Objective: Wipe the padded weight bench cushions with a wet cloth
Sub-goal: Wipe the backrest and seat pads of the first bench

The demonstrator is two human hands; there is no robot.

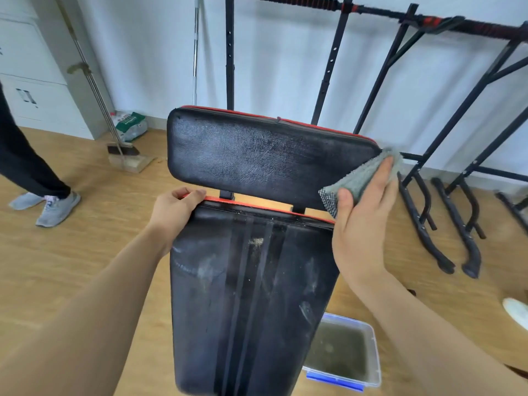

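A black padded weight bench with red piping fills the middle. Its far cushion [257, 155] tilts up; the long near cushion [251, 295] runs toward me, streaked with dust and a crumb patch. My left hand [174, 208] grips the far left corner of the near cushion. My right hand [365, 212] presses a grey wet cloth [363, 178] flat against the right end of the far cushion, fingers spread over it.
A clear plastic tub of murky water [343, 350] sits on the wood floor right of the bench. Black rack frames [445, 172] stand behind and to the right. A person's legs [34, 178] are at left, with a broom and dustpan [125, 155] by the wall.
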